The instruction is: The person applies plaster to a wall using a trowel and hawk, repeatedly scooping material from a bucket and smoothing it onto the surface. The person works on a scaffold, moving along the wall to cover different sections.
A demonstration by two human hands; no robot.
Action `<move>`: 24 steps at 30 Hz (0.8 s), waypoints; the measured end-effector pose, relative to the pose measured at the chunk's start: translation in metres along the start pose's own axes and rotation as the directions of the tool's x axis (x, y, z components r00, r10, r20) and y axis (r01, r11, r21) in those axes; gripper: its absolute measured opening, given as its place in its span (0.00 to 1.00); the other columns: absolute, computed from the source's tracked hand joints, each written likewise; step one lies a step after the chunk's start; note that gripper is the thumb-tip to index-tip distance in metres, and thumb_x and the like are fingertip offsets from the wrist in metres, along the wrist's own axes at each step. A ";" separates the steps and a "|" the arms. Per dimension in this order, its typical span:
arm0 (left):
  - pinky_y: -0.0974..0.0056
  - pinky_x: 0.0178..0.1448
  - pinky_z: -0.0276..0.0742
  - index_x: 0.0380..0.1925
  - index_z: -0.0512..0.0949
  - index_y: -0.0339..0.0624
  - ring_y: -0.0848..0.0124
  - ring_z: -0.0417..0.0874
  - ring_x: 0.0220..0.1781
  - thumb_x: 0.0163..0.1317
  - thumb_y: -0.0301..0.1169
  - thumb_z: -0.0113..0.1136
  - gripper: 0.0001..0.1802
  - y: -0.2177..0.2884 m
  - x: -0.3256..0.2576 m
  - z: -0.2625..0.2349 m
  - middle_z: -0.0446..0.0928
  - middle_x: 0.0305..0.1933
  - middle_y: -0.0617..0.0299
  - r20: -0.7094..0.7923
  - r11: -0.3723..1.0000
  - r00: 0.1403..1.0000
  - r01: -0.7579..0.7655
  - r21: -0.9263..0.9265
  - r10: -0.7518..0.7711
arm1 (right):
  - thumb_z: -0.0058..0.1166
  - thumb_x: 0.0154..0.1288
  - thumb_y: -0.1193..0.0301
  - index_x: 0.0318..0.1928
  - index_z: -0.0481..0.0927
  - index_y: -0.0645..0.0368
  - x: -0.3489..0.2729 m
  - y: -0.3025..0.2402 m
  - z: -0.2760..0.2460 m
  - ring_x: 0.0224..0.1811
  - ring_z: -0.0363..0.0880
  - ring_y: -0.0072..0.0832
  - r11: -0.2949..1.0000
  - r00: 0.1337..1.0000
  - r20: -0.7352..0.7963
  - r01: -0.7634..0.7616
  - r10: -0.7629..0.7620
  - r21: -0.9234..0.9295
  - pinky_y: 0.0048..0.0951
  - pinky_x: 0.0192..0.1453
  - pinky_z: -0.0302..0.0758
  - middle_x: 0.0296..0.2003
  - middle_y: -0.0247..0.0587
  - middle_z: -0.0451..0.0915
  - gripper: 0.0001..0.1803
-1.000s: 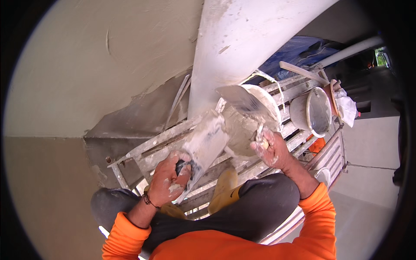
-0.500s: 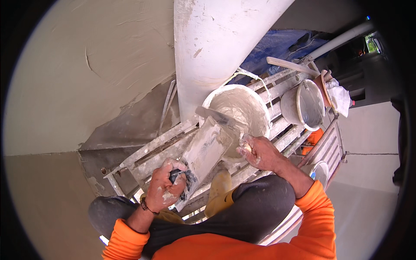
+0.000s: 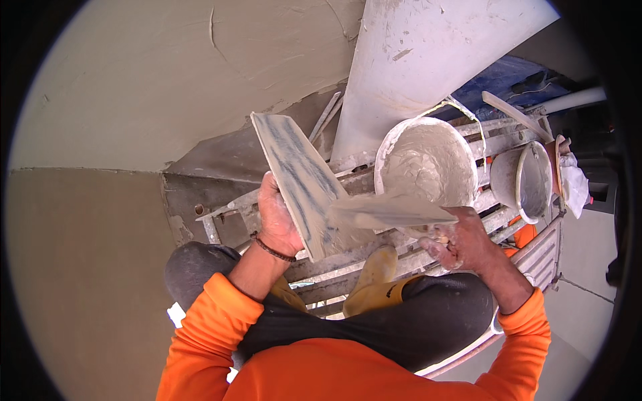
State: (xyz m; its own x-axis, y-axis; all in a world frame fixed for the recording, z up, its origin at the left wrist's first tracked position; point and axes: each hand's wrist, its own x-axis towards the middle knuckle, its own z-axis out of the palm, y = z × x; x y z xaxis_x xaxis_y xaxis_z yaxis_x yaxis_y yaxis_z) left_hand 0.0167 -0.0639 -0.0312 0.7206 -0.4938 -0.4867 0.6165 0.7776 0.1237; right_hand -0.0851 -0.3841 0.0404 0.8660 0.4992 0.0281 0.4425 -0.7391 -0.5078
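Note:
In my left hand (image 3: 277, 217) is a plastering trowel (image 3: 294, 167), its long flat face turned up and streaked with wet plaster. The hand is closed behind the plate, which hides the grip. My right hand (image 3: 461, 242) grips a wide putty knife (image 3: 401, 212) by its handle. That blade lies across the near right end of the trowel, touching its face. Just beyond the knife stands a white bucket (image 3: 380, 164) of pale grey plaster (image 3: 428, 160). Plaster smears both hands.
Slatted, plaster-spattered scaffold planks (image 3: 328, 264) carry the bucket and my yellow boots (image 3: 378, 267). Right of it are a second bucket (image 3: 506, 177) and a white bag (image 3: 574, 180). A large white column (image 3: 414, 73) rises behind; a partly plastered wall (image 3: 147, 87) is on the left.
The trowel has swung up and turned its face toward me. The putty knife has come away from over the bucket and onto the trowel's near end. The whole view has shifted.

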 end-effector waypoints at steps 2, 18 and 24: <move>0.50 0.60 0.79 0.54 0.78 0.40 0.56 0.83 0.53 0.65 0.53 0.51 0.30 -0.001 -0.002 0.003 0.82 0.52 0.52 0.034 1.000 0.999 -0.002 -0.022 0.003 | 0.64 0.63 0.61 0.40 0.79 0.61 0.009 -0.005 0.001 0.31 0.81 0.55 0.986 0.987 0.083 -0.145 0.139 0.077 0.48 0.36 0.77 0.29 0.53 0.80 0.16; 0.53 0.65 0.75 0.58 0.74 0.47 0.61 0.77 0.60 0.74 0.57 0.44 0.29 0.016 0.023 0.032 0.76 0.57 0.61 0.024 0.846 0.857 -0.512 0.148 0.514 | 0.58 0.70 0.57 0.44 0.78 0.64 0.041 -0.066 -0.004 0.36 0.84 0.51 0.972 0.960 0.183 -0.227 0.213 0.054 0.46 0.39 0.80 0.33 0.54 0.81 0.20; 0.53 0.65 0.76 0.58 0.75 0.46 0.60 0.79 0.58 0.75 0.55 0.43 0.28 0.014 0.022 0.031 0.79 0.56 0.60 0.083 0.872 0.883 -0.469 0.141 0.462 | 0.55 0.72 0.58 0.46 0.76 0.67 0.035 -0.040 0.010 0.37 0.83 0.57 0.886 0.879 0.188 -0.457 0.438 0.071 0.50 0.41 0.79 0.33 0.60 0.81 0.21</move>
State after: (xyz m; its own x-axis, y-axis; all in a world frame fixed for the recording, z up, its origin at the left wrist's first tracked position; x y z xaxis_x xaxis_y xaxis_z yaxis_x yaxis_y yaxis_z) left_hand 0.0505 -0.0760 -0.0134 0.9474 -0.1089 -0.3011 0.2438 0.8548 0.4581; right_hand -0.0745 -0.3326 0.0531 0.9115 0.1997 -0.3596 -0.0203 -0.8514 -0.5241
